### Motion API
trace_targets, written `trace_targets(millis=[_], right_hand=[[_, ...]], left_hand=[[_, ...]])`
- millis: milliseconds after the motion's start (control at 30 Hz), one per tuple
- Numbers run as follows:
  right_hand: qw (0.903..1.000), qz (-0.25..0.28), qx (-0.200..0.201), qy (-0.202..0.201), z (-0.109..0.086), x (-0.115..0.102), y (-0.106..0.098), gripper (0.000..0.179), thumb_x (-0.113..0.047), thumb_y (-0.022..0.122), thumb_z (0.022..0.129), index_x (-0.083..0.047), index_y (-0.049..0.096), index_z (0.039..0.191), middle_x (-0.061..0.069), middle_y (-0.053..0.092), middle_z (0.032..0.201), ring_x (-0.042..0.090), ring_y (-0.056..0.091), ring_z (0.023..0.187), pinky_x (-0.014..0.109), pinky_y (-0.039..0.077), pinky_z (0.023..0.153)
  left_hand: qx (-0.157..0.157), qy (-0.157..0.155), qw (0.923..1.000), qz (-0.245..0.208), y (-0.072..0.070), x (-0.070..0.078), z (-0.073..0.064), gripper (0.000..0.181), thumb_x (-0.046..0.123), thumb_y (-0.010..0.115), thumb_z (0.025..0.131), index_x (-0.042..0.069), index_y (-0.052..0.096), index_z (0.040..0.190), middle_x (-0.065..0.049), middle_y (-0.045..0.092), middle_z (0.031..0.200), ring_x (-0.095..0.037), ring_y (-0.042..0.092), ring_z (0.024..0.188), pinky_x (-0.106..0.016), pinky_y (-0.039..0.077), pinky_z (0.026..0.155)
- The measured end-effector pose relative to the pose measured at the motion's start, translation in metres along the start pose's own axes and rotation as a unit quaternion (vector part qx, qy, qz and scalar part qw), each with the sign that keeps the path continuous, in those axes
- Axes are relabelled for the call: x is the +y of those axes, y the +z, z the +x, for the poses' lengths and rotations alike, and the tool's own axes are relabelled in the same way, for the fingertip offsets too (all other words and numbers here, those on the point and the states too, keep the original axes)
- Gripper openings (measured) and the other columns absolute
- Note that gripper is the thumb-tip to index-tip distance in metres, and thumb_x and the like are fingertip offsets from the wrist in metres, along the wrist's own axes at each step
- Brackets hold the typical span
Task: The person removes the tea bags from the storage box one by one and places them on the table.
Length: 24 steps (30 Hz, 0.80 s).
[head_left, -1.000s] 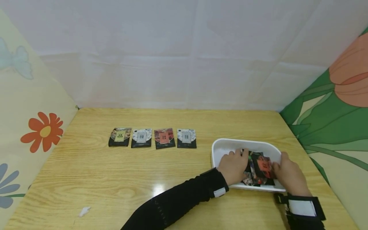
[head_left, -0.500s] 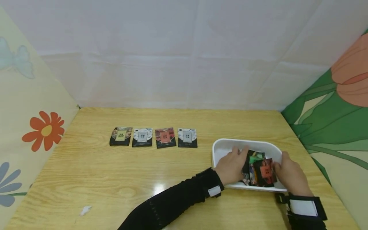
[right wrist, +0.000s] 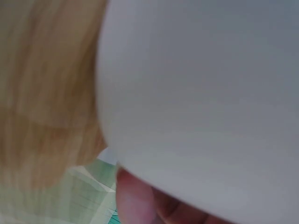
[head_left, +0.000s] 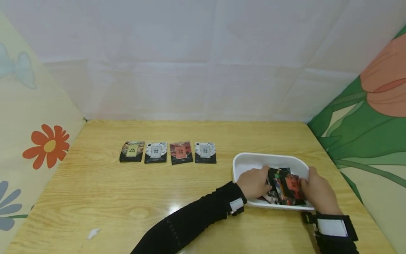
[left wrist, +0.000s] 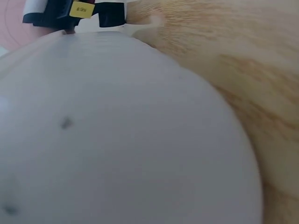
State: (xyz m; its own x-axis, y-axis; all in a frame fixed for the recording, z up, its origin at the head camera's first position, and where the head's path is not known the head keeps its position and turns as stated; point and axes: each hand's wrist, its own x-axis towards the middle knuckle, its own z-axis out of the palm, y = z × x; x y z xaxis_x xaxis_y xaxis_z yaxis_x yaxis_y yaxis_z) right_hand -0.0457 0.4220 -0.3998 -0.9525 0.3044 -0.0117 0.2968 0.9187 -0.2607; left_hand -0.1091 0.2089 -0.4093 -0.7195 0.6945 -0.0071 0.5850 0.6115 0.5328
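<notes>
Gripping the rim of a white rounded plastic tub (head_left: 269,154), lower right in the head view, is the right hand (head_left: 320,192); the left hand (head_left: 253,182) touches flat dark printed packets (head_left: 282,188) inside, its hold unclear. Left-wrist view: tub at left. Right-wrist view: fingers (right wrist: 134,200) at bottom.

At the lower right, the tub (head_left: 245,164) is showing plain white, and the sachets (head_left: 287,187) inside are mixing black, red and green. Left of centre, the leftmost sachet (head_left: 131,151) is bearing a yellow label, the second sachet (head_left: 155,152) and fourth sachet (head_left: 205,152) are pairing pale grey with black, and the third sachet (head_left: 181,152) is setting red against black. The tabletop (head_left: 142,190) is running in yellow wood grain. At far left, a printed flower (head_left: 40,152) is spreading orange-red petals.
</notes>
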Motion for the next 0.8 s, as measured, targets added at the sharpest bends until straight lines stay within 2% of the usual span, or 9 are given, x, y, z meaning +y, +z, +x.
trace_targets(millis=[167, 233, 400, 600, 700, 800], right_hand=[[1.0, -0.002, -0.003, 0.0, 0.0017, 0.0012, -0.0004, 0.046, -0.009, 0.048, 0.093, 0.021, 0.033, 0.124, 0.046, 0.051, 0.102, 0.055, 0.058, 0.086, 0.054, 0.045, 0.062], [1.0, -0.004, -0.003, 0.001, 0.0018, 0.0017, -0.0009, 0.046, -0.009, 0.048, 0.093, 0.021, 0.033, 0.123, 0.046, 0.051, 0.101, 0.055, 0.058, 0.086, 0.054, 0.045, 0.062], [1.0, -0.006, 0.001, 0.004, 0.0005, 0.0015, -0.0008, 0.045, -0.009, 0.048, 0.093, 0.021, 0.034, 0.123, 0.046, 0.051, 0.102, 0.055, 0.058, 0.087, 0.055, 0.045, 0.063], [1.0, -0.002, 0.008, -0.004, -0.0011, 0.0013, 0.0001, 0.044, -0.008, 0.047, 0.093, 0.022, 0.034, 0.122, 0.046, 0.051, 0.099, 0.053, 0.059, 0.081, 0.053, 0.045, 0.059], [1.0, 0.001, 0.004, -0.004, -0.0005, 0.0012, -0.0002, 0.044, -0.009, 0.047, 0.093, 0.022, 0.033, 0.122, 0.046, 0.051, 0.098, 0.051, 0.06, 0.079, 0.052, 0.045, 0.057], [1.0, 0.003, -0.005, 0.002, 0.0004, 0.0005, -0.001, 0.046, -0.01, 0.047, 0.094, 0.022, 0.032, 0.122, 0.046, 0.051, 0.099, 0.051, 0.06, 0.08, 0.051, 0.045, 0.058]], left_hand=[[-0.002, -0.019, 0.9996, -0.02, -0.0032, 0.0007, 0.0046, 0.05, 0.035, 0.068, 0.086, 0.025, 0.055, 0.133, 0.012, 0.067, 0.101, 0.0, 0.058, 0.076, -0.018, 0.04, 0.061], [-0.009, -0.018, 0.9994, -0.028, -0.0044, 0.0008, 0.0053, 0.05, 0.032, 0.067, 0.087, 0.026, 0.054, 0.135, 0.014, 0.066, 0.096, 0.001, 0.056, 0.073, -0.017, 0.039, 0.061], [-0.006, -0.001, 0.9988, -0.048, -0.0034, 0.0008, 0.0059, 0.039, 0.023, 0.064, 0.088, 0.029, 0.061, 0.127, 0.02, 0.058, 0.074, 0.005, 0.05, 0.062, -0.013, 0.035, 0.057], [0.02, 0.022, 0.9978, -0.06, -0.0002, -0.0011, 0.0065, 0.033, 0.015, 0.062, 0.085, 0.028, 0.067, 0.115, 0.022, 0.057, 0.072, 0.007, 0.047, 0.061, -0.012, 0.034, 0.055], [0.034, 0.02, 0.9972, -0.063, -0.0022, -0.0012, 0.0057, 0.038, 0.014, 0.062, 0.083, 0.027, 0.066, 0.118, 0.022, 0.056, 0.07, 0.006, 0.048, 0.06, -0.013, 0.034, 0.054], [0.043, -0.008, 0.9964, -0.073, -0.0047, -0.0017, 0.0042, 0.053, 0.015, 0.065, 0.082, 0.025, 0.055, 0.133, 0.022, 0.054, 0.067, 0.005, 0.048, 0.058, -0.015, 0.034, 0.053]])
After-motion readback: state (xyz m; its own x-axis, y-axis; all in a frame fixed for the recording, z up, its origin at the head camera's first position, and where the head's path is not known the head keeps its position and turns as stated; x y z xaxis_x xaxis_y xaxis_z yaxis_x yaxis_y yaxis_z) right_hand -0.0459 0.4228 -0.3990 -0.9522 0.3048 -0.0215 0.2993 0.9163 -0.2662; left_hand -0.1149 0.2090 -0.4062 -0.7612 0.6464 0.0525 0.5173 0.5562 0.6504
